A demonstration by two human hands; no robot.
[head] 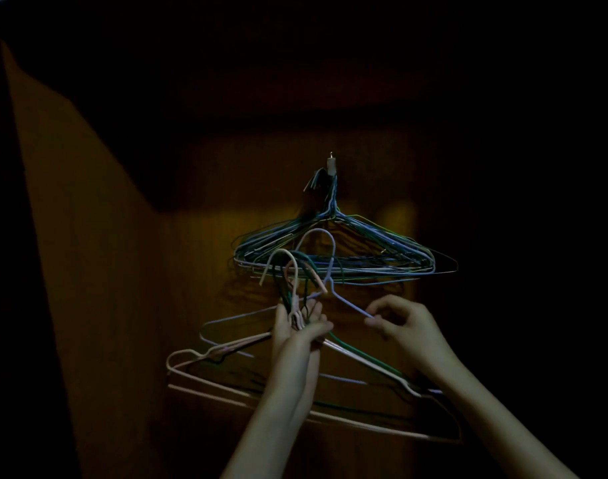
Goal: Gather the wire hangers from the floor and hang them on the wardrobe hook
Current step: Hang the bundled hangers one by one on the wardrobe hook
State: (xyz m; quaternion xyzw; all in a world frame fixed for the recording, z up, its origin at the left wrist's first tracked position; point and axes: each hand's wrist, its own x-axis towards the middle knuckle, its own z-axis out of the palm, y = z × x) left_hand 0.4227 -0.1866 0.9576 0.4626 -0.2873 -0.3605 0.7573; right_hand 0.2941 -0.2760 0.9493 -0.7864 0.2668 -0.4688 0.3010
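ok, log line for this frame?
left hand: grips hanger bunch | right hand: pinches lilac hanger | hook: loaded

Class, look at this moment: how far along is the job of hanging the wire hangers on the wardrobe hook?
Done: a thick bunch of hangers already hangs on the wardrobe hook. In hand: the left hand grips a handful of hangers by their necks, while the right hand pinches the lilac hanger. Left: hooking these on. The floor is out of view.

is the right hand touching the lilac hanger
Touching. The head view shows the right hand pinching the sloping shoulder wire of the lilac hanger between thumb and fingertips, with no gap visible.
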